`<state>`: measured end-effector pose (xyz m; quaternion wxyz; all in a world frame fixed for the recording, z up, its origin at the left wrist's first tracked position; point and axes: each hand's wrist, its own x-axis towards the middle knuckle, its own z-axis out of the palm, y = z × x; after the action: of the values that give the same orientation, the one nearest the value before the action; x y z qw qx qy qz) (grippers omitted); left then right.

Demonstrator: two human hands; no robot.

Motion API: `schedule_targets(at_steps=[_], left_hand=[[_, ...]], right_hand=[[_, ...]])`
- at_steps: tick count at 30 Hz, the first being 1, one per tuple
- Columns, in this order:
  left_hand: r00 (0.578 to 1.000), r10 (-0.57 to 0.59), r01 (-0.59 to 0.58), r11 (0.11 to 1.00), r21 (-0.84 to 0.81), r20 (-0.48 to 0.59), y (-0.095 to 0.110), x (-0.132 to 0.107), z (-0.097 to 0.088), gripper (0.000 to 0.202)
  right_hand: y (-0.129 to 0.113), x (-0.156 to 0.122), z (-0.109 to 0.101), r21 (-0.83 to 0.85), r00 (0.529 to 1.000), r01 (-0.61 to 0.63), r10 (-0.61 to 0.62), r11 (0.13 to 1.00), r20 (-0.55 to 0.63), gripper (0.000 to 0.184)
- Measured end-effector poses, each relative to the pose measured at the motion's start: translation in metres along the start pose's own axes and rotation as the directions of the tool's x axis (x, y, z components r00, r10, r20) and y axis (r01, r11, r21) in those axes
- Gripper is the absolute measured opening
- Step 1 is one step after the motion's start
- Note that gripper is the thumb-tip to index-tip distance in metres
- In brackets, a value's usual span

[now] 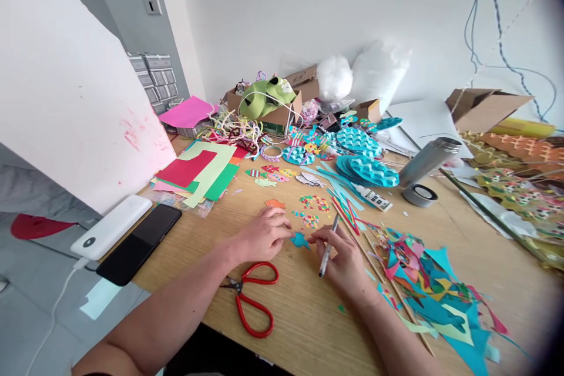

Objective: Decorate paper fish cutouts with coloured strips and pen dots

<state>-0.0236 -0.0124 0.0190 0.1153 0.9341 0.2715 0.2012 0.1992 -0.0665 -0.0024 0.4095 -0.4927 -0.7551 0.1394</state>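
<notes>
My right hand (pixel 342 258) is closed around a grey pen (pixel 326 258), which slants up between the fingers. Its fingertips reach the right edge of a small blue paper fish (pixel 300 239) on the wooden table. On the fish's other side, my left hand (pixel 267 232) lies palm down with loosely bent fingers, its fingertips close to the fish; whether they touch it I cannot tell. An orange paper fish (pixel 275 204) lies just beyond the left hand. Little coloured paper dots (pixel 315 204) are gathered behind the blue fish. Red-handled scissors (pixel 254 296) rest below my left hand.
Paper scraps (pixel 440 288) and thin sticks (pixel 374 258) lie at right. Farther back are patterned paper fish (pixel 278 177), blue wavy discs (pixel 365 170), a glue bottle (pixel 373 197) and a steel flask (pixel 429 160). Coloured sheets (pixel 224 179), a phone (pixel 140 244) and a power bank (pixel 111 226) sit at left.
</notes>
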Motion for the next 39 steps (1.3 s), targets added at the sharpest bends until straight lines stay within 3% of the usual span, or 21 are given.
schedule_targets(at_steps=[3, 6, 9, 12, 18, 23, 30, 37, 39], left_hand=[[0.996, 0.054, -0.057, 0.997, 0.046, 0.076, 0.009, 0.0, -0.002, 0.032], [0.99, 0.059, -0.07, 0.994, 0.081, 0.13, 0.013, 0.0, -0.003, 0.033], [0.989, 0.041, -0.058, 0.992, 0.115, 0.142, 0.016, 0.002, 0.0, 0.032], [0.988, 0.045, -0.069, 0.983, 0.167, 0.145, 0.02, 0.007, 0.004, 0.029], [0.991, 0.057, -0.079, 0.978, 0.191, 0.119, 0.02, 0.012, 0.015, 0.029], [0.996, 0.03, -0.045, 0.984, 0.173, 0.087, 0.019, 0.007, 0.02, 0.031], [0.996, 0.015, -0.03, 0.985, 0.168, 0.088, 0.02, 0.003, 0.019, 0.031], [0.996, -0.012, -0.001, 0.989, 0.145, 0.092, 0.021, 0.005, 0.017, 0.027], [0.995, -0.021, 0.008, 0.991, 0.132, 0.099, 0.022, 0.005, 0.017, 0.026]], right_hand=[[-0.001, 0.0, 0.0, -0.026, 0.999, 0.012, -0.011, 1.0, 0.04, 0.016], [0.0, 0.0, 0.0, -0.01, 1.0, -0.013, 0.013, 1.0, -0.011, 0.015], [0.0, 0.0, -0.003, 0.035, 0.991, -0.102, 0.105, 0.994, -0.081, 0.015], [-0.002, 0.0, -0.005, 0.147, 0.965, -0.226, 0.242, 0.963, -0.103, 0.029], [-0.001, 0.003, -0.003, 0.555, 0.895, -0.28, 0.422, 0.783, -0.144, 0.046], [-0.001, 0.008, -0.001, 0.574, 0.878, -0.354, 0.474, 0.738, -0.068, 0.037], [-0.01, 0.025, 0.007, 0.658, 0.785, -0.494, 0.617, 0.568, 0.057, 0.032], [-0.004, 0.017, 0.022, 0.574, 0.782, -0.477, 0.62, 0.666, -0.07, 0.022], [-0.002, 0.013, 0.022, 0.544, 0.794, -0.482, 0.605, 0.687, -0.059, 0.023]])
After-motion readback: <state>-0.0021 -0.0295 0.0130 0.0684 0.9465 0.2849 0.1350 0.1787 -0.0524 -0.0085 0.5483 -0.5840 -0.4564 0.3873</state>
